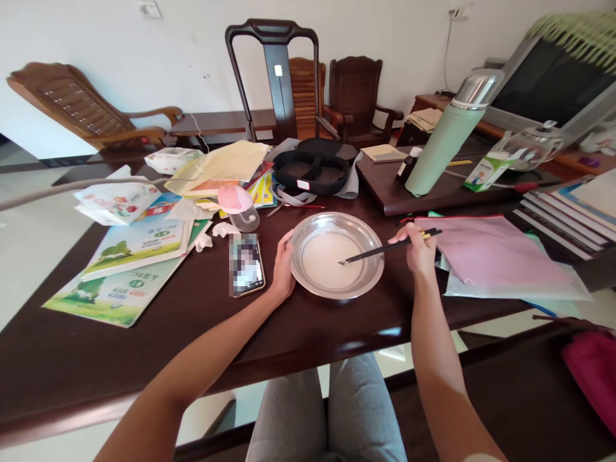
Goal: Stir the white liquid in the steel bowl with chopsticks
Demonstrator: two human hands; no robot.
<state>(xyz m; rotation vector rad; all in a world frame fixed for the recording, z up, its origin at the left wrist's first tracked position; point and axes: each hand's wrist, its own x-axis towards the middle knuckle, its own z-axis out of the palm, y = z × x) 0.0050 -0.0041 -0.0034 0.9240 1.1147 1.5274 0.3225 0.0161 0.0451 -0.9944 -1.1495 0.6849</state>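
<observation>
A round steel dish (370, 239) holding a pale white liquid stands on the dark wooden table (298, 327) in front of me. My left hand (283, 268) grips the dish's left rim, fingers curled round its edge. My right hand (419, 249) is closed on a pair of dark chopsticks (385, 249) at the dish's right side. The chopstick tips reach down into the white liquid near the dish's middle.
A phone (247, 264) lies just left of the dish, with books (129, 256), packets and a pink-lidded bottle (239, 206) beyond. A black case (312, 168) sits behind. At right lie pink folders (495, 256), stacked books (572, 212) and a green flask (450, 138). Chairs stand by the wall.
</observation>
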